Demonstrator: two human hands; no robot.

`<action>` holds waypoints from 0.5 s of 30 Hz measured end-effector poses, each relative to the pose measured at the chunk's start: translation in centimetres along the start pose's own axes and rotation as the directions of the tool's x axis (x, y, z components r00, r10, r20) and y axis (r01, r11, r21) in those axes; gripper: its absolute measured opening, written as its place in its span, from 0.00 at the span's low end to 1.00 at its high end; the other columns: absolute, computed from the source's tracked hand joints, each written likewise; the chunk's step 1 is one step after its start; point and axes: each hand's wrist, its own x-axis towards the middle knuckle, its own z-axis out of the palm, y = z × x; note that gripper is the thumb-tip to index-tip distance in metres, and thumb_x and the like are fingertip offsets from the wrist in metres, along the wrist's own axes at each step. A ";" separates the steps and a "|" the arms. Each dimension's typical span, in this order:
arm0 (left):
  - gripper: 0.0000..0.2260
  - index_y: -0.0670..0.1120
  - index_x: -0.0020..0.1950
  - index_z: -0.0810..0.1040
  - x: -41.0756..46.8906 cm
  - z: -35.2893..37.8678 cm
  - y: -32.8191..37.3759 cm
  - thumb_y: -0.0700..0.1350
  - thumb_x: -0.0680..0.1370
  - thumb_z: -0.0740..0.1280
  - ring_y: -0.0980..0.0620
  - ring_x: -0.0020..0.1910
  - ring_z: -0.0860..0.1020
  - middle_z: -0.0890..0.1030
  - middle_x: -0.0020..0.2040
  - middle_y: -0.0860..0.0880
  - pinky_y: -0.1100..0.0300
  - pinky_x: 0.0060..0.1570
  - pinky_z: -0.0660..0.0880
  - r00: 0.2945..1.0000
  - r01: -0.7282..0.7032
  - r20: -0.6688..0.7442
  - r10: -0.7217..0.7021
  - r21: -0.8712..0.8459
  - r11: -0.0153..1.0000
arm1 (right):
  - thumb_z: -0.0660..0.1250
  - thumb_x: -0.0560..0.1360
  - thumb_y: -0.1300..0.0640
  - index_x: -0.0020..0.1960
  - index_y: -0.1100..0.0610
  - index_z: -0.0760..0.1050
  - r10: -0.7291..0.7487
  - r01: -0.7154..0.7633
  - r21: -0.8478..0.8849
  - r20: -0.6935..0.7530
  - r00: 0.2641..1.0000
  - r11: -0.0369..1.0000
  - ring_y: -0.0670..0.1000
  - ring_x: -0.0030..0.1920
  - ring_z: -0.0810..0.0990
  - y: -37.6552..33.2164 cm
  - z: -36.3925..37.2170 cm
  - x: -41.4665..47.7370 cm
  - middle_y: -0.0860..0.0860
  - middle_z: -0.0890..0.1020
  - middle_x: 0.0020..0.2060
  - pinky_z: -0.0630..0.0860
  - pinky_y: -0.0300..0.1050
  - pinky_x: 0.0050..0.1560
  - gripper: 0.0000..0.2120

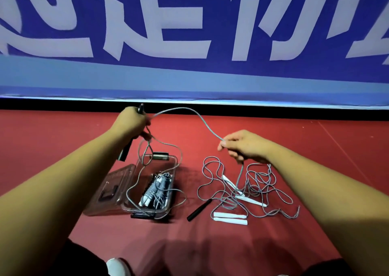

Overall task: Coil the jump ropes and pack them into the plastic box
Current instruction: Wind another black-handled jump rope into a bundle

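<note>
Red floor (63, 139) under a blue banner (189, 76). From the plastic box (174, 166), the left hand (132, 122) at eleven o'clock grips a black handle (126, 151). The right hand (244, 145) at two o'clock pinches its grey rope (202, 118).

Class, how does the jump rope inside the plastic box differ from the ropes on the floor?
The boxed rope is wound into a tight bundle; the floor ropes sprawl in loose tangles. The boxed rope is packed in the plastic box; the floor ropes lie outside it. Both show grey cord and white handles.
</note>
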 end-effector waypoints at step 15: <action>0.11 0.48 0.39 0.71 -3.0 1.9 3.9 0.46 0.81 0.65 0.55 0.22 0.63 0.69 0.27 0.53 0.65 0.24 0.58 0.970 -0.084 0.155 0.189 -0.516 0.852 | 0.67 0.78 0.60 0.38 0.60 0.77 -0.073 0.079 -0.054 0.107 0.992 0.995 0.54 0.33 0.77 -2.2 0.9 0.3 0.55 0.76 0.28 0.74 0.43 0.38 0.10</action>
